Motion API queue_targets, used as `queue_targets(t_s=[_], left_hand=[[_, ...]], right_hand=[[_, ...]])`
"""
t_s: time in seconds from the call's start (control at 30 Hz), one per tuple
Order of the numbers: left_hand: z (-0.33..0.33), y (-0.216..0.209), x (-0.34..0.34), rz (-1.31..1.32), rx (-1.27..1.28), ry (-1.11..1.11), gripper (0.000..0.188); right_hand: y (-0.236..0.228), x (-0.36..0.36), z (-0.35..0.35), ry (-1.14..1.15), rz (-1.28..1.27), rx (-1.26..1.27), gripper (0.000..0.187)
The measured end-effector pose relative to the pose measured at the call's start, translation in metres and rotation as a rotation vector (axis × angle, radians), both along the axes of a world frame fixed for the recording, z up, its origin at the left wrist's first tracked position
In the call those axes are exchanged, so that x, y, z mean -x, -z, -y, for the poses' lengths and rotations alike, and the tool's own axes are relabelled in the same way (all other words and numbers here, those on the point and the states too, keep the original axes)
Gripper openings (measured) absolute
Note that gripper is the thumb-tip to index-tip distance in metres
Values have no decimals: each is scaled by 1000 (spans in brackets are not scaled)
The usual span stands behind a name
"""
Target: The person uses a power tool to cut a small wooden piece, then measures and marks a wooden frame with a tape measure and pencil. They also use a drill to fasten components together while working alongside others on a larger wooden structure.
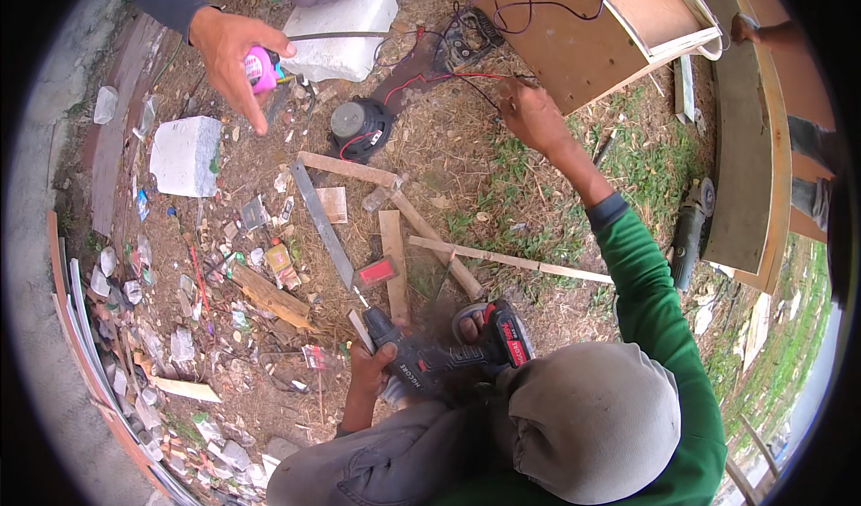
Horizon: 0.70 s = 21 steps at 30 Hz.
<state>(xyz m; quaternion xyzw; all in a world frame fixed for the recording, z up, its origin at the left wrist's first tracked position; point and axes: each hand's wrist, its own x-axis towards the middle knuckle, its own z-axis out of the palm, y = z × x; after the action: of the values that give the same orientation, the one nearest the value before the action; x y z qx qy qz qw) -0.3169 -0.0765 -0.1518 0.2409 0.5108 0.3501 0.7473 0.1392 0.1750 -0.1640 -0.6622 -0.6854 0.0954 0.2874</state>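
Neither of my own hands shows. Close in front of me, a co-worker in a grey cap (592, 421) and green sleeves bends forward. That co-worker's right hand (536, 116) reaches to thin red and black wires (475, 75) beside the wooden box (574, 35). A hand low in the picture (366, 371), seemingly the same co-worker's left, touches the cordless drill (414, 355), beside a thin wood piece (360, 331). Opposite, another person's dark-sleeved hand (235, 58) holds a pink tape measure (261, 69). A round black speaker (359, 128) lies between them, with a red wire on it.
Wood strips (516, 259) and a flat grey metal strip (323, 224) lie on dry grass. Pale blocks (186, 156) stand at left, above scattered litter (184, 345). An angle grinder (691, 237) rests by curved panels (749, 147) at right, where another person's hand (744, 29) shows.
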Motion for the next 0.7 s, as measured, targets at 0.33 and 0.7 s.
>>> queue_targets(t_s=[0.33,0.7], left_hand=[[12,7,0,6,117,30,67],[38,-10,27,40,122,74,72]], right_hand=[[33,3,-14,-40,57,-15,33],[-11,91,70,-458,113,-20,21]])
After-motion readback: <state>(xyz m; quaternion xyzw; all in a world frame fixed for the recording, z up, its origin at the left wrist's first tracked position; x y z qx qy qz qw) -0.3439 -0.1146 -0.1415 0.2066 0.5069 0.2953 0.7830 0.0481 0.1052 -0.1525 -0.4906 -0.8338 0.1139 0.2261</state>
